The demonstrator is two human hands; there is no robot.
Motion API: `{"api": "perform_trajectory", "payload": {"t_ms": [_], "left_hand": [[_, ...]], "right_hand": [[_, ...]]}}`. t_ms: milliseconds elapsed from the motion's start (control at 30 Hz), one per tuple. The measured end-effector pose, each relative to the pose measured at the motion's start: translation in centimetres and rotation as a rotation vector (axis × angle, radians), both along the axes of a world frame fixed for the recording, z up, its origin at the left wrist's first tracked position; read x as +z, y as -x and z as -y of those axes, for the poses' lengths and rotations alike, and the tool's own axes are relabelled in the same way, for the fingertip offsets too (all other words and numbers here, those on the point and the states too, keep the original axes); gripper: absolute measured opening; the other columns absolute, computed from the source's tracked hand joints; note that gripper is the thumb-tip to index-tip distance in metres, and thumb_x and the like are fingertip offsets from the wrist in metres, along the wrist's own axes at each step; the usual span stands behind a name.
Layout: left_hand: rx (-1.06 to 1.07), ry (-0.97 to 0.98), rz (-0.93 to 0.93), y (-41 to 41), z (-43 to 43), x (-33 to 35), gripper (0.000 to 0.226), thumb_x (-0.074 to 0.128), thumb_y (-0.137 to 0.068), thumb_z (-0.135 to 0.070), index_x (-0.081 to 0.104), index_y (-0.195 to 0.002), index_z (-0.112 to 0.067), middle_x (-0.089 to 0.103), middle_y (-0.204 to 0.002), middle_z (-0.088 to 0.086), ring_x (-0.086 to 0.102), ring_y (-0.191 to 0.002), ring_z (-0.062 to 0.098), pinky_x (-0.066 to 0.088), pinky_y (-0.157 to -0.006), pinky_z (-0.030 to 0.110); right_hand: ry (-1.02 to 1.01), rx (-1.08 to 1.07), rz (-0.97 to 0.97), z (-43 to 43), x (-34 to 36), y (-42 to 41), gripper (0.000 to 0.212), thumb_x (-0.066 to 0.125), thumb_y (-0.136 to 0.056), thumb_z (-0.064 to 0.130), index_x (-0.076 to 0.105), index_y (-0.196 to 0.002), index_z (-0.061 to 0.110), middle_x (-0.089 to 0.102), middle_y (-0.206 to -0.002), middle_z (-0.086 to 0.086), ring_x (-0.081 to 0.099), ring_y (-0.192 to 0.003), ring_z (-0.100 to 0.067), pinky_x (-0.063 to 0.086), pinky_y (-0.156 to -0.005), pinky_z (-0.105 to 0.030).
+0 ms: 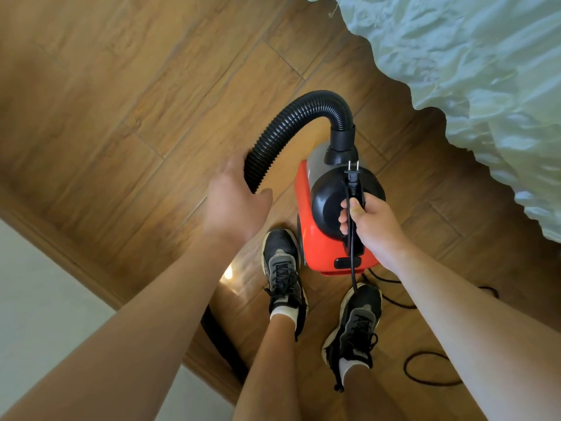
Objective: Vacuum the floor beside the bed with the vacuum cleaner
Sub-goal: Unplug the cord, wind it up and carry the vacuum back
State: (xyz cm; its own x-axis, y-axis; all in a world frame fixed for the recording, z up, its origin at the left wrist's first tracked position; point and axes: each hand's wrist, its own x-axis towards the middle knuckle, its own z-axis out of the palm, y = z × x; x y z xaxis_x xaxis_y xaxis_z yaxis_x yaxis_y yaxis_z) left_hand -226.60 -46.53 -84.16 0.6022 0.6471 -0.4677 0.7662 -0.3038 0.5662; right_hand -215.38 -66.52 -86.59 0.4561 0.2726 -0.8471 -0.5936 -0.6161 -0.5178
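A red and black vacuum cleaner (321, 238) hangs just above the wooden floor (121, 101), beside the bed. My right hand (370, 226) grips its black top handle together with the power cord, whose two-pin plug (353, 177) sticks up past my fingers. A ribbed black hose (291, 123) arches from the vacuum's front down to the left. My left hand (235, 205) is spread open with the palm against the hose's lower stretch, fingers not closed around it. The hose's far end is hidden behind my left arm.
The bed with its crumpled pale green cover (470, 86) fills the upper right. Loose black cord (431, 372) loops on the floor behind my feet in black sneakers (282, 265). A wooden skirting and white wall (45, 299) run along the lower left.
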Motion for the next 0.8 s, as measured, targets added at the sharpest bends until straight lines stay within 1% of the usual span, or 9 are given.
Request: {"api": "perform_trajectory", "payload": {"t_ms": [133, 233, 300, 333, 433, 533, 633, 700, 800], "left_hand": [[0.065, 0.091, 0.021, 2.2, 2.2, -0.1, 0.097, 0.071, -0.079, -0.01, 0.021, -0.154, -0.046, 0.054, -0.123, -0.02, 0.049, -0.102, 0.0, 0.032, -0.073, 0.0], [0.115, 0.091, 0.012, 3.5, 3.7, -0.4, 0.099, 0.069, -0.078, -0.006, 0.019, -0.155, -0.043, 0.054, -0.138, -0.012, 0.046, -0.102, -0.002, 0.029, -0.073, -0.001], [0.15, 0.09, 0.01, 4.2, 4.6, -0.6, 0.095, 0.069, -0.078, -0.005, 0.022, -0.155, -0.037, 0.057, -0.132, -0.009, 0.049, -0.094, -0.006, 0.03, -0.069, -0.004], [0.169, 0.095, 0.008, 4.5, 5.1, -0.8, 0.092, 0.069, -0.079, -0.005, 0.024, -0.155, -0.034, 0.057, -0.124, -0.01, 0.051, -0.09, -0.01, 0.033, -0.062, -0.006], [0.213, 0.104, 0.001, 5.3, 6.3, -1.3, 0.087, 0.069, -0.079, -0.005, 0.029, -0.151, -0.032, 0.054, -0.107, -0.016, 0.047, -0.088, -0.03, 0.037, -0.058, -0.006], [0.263, 0.111, -0.016, 5.7, 7.4, -1.7, 0.078, 0.07, -0.078, -0.007, 0.037, -0.144, -0.032, 0.058, -0.098, -0.019, 0.053, -0.088, -0.022, 0.042, -0.056, 0.002], [0.324, 0.135, -0.038, 6.3, 8.5, -2.1, 0.075, 0.07, -0.08, -0.012, 0.037, -0.141, -0.038, 0.058, -0.091, -0.02, 0.063, -0.079, -0.002, 0.046, -0.056, 0.012], [0.353, 0.176, -0.052, 6.8, 9.2, -2.4, 0.081, 0.071, -0.081, -0.014, 0.031, -0.142, -0.05, 0.06, -0.093, -0.019, 0.065, -0.076, 0.006, 0.053, -0.06, 0.026], [0.377, 0.21, -0.074, 7.4, 10.2, -2.7, 0.097, 0.067, -0.078, -0.006, 0.02, -0.146, -0.058, 0.061, -0.093, -0.017, 0.065, -0.075, 0.008, 0.054, -0.058, 0.027]], "right_hand": [[0.001, 0.005, 0.013, 0.1, -0.2, 0.1, 0.025, 0.039, -0.11, 0.018, 0.06, -0.108, 0.005, 0.061, -0.082, -0.007, 0.057, -0.074, -0.021, 0.054, -0.072, -0.03], [-0.008, -0.004, 0.004, 0.3, -0.5, 0.1, 0.025, 0.039, -0.11, 0.018, 0.061, -0.105, 0.007, 0.061, -0.081, -0.006, 0.058, -0.073, -0.021, 0.054, -0.068, -0.026], [-0.012, 0.001, 0.012, 0.5, -0.8, 0.1, 0.025, 0.04, -0.11, 0.019, 0.061, -0.101, 0.01, 0.062, -0.078, -0.005, 0.059, -0.071, -0.02, 0.055, -0.066, -0.026], [-0.011, 0.008, 0.02, 0.6, -1.0, 0.1, 0.025, 0.041, -0.11, 0.02, 0.062, -0.1, 0.012, 0.063, -0.077, -0.003, 0.06, -0.071, -0.019, 0.054, -0.066, -0.027], [-0.007, 0.017, 0.037, 0.9, -1.7, 0.1, 0.025, 0.042, -0.109, 0.022, 0.064, -0.097, 0.016, 0.066, -0.072, 0.003, 0.063, -0.067, -0.015, 0.054, -0.067, -0.028], [-0.014, 0.011, 0.046, 1.0, -2.2, 0.2, 0.026, 0.043, -0.109, 0.024, 0.064, -0.095, 0.018, 0.067, -0.066, 0.007, 0.064, -0.065, -0.013, 0.055, -0.067, -0.026], [-0.026, 0.01, 0.053, 1.1, -2.3, 0.2, 0.026, 0.043, -0.108, 0.024, 0.064, -0.095, 0.018, 0.067, -0.066, 0.007, 0.064, -0.064, -0.013, 0.055, -0.065, -0.024], [-0.036, 0.006, 0.059, 1.2, -2.3, 0.2, 0.026, 0.043, -0.109, 0.023, 0.064, -0.095, 0.017, 0.066, -0.065, 0.007, 0.063, -0.062, -0.012, 0.054, -0.063, -0.023], [-0.045, -0.004, 0.067, 1.1, -2.3, 0.3, 0.025, 0.042, -0.109, 0.021, 0.063, -0.096, 0.016, 0.065, -0.064, 0.006, 0.062, -0.059, -0.01, 0.055, -0.06, -0.021]]}}
